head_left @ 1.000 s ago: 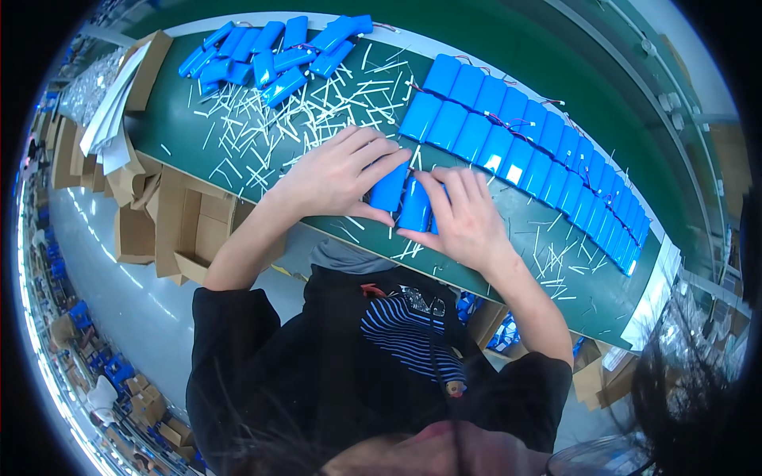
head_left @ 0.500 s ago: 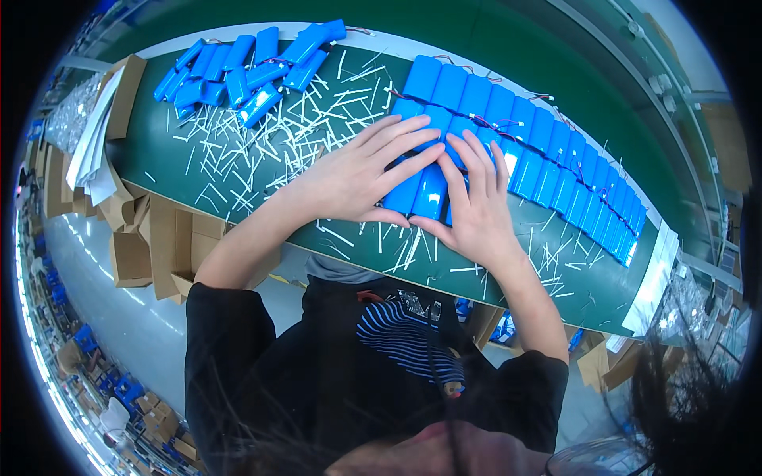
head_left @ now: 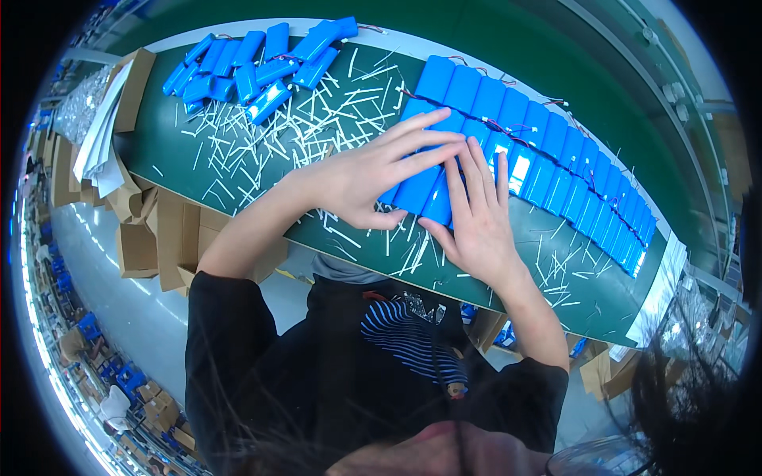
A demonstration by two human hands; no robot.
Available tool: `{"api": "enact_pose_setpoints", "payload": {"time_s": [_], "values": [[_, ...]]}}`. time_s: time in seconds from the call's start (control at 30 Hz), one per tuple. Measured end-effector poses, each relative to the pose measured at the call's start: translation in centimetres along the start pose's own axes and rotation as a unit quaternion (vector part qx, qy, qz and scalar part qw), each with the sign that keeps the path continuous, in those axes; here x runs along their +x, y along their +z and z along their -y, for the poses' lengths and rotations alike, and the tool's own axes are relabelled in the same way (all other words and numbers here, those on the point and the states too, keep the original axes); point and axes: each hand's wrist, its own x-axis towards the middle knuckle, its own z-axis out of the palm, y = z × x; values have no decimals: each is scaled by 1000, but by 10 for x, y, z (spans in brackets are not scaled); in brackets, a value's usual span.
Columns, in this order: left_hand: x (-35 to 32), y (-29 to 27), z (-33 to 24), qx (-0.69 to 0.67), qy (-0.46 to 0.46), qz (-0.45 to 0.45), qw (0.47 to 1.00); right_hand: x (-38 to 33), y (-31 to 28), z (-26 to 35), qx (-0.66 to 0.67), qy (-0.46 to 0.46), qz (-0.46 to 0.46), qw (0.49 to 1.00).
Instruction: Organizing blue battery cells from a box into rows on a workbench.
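Blue wrapped battery packs (head_left: 488,101) lie side by side in two long rows, their thin leads and small white connectors running between and behind them. My left hand (head_left: 361,178) rests on the left end of the front row, fingers stretched over the packs and thumb apart near their front edge. Beside it, my right hand (head_left: 480,226) lies with extended fingers on the same row, its thumb by the packs' front ends. The fingertips of both hands come close together. Parts of the packs beneath the hands are hidden.
A loose heap of blue battery packs (head_left: 246,59) sits at the far left. Thin white strips (head_left: 270,135) are strewn over the green table (head_left: 429,282). Cardboard boxes (head_left: 176,242) stand below the left edge; clear plastic bags (head_left: 689,313) hang by the right end.
The view has shifted slightly, so the table and packs appear a little further right. My left thumb has drawn away from my right thumb; both hands stay on the packs.
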Motion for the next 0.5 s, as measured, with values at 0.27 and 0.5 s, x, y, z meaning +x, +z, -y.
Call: {"api": "enact_pose_setpoints", "payload": {"time_s": [0.27,0.5], "values": [[-1,-2,-13,136,-45,-7,990,2,-15,-6,25,1,15,1000],[3,-3,-23,181,-51,-3,982,1,-9,-6,30,11,3,999]]}}
